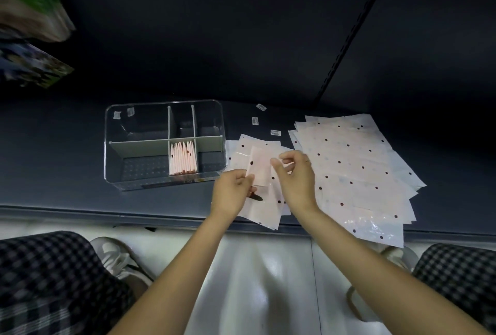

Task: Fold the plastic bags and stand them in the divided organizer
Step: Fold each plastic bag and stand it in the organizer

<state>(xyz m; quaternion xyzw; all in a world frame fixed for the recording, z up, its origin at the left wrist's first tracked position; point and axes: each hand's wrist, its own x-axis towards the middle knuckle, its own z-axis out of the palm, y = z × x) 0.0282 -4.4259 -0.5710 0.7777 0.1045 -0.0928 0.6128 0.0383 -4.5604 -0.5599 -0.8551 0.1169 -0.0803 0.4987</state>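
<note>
- A pale pink plastic bag [260, 168] with dark dots was held above the dark shelf [80, 168], just right of the organizer.
- The left hand [232, 195] was seen gripping the bag's lower left edge, fingers curled round it, thumb on top.
- The right hand [295, 176] was seen pinching the bag's right side near the top; thumb and forefinger were closed narrowly on the plastic, the other fingers curled.
- The bag was partly folded, one flap laid over the middle; the number of folds could not be told.
- More flat bags [257, 208] were spread beneath the hands, one corner hanging over the shelf's front edge.
- A larger stack of unfolded bags [357, 168] was laid to the right, fanned out, its near corner also past the shelf edge.
- The clear divided organizer [163, 144] was placed left of the hands, split by grey dividers.
- Folded bags [183, 159] were stood upright, packed side by side, in the front middle compartment; nothing could be seen in the other compartments.
- Three small white labels [255, 121] were scattered on the shelf behind the bags.
- Checked trousers [53, 281] and pale shoes [120, 259] were visible at the bottom, on a light floor.
- Blurred packages [29, 13] were visible at top left.
</note>
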